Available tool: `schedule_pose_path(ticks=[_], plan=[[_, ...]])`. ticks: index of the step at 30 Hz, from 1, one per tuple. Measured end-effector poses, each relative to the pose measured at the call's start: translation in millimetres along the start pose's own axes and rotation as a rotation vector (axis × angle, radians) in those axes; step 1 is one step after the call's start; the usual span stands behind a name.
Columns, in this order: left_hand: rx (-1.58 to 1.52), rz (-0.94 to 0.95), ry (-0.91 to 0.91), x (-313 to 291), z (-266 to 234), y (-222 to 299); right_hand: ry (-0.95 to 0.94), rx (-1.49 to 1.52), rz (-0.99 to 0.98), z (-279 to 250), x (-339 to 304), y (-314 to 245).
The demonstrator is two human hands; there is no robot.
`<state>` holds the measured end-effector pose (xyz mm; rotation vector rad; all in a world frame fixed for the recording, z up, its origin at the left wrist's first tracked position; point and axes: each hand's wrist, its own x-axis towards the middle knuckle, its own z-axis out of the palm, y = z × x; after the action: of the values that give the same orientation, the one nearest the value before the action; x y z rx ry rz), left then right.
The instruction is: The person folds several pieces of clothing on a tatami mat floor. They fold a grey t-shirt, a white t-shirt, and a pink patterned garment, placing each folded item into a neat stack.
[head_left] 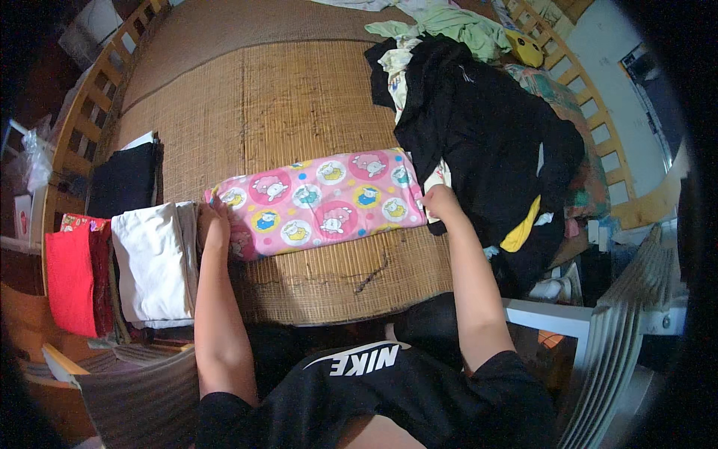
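A pink cloth (318, 202) with round cartoon patches lies folded into a long strip across a woven straw mat (284, 97). My left hand (215, 218) grips its left end, fingers curled on the edge. My right hand (440, 200) pinches its right end, next to a heap of black clothes (486, 135). Both forearms reach up from the lower edge.
Folded piles sit at the left: a white one (153, 262), a red one (71, 280), a black one (123, 179). Green garments (456, 26) and a yellow object (526, 49) lie at the far right. Wooden rails (86, 127) run along both sides, a white slatted frame (628, 299) at lower right.
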<state>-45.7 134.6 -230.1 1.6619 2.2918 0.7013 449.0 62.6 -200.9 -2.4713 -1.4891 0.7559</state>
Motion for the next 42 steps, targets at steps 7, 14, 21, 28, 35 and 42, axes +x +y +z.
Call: schedule_pose_path(ticks=[7, 14, 21, 28, 35, 42], plan=[[0.061, 0.054, -0.367, -23, -19, -15, 0.043, -0.251, -0.084, 15, -21, -1], [-1.105, -0.431, -0.218, -12, 8, -59, -0.13, -0.234, -0.164, -16, -43, -5], [-0.084, 0.041, -0.154, -37, -50, 12, 0.245, -0.212, -0.058, -30, -70, -47], [-0.871, -0.001, -0.319, -36, -84, 76, -0.158, 0.192, -0.742, 52, -109, -128], [-0.943, 0.25, -0.557, -73, -74, 219, -0.552, 1.073, -0.395, 28, -61, -112], [-0.589, 0.534, -0.454, -130, 47, 292, -0.567, 1.674, -0.208, -9, -34, -81]])
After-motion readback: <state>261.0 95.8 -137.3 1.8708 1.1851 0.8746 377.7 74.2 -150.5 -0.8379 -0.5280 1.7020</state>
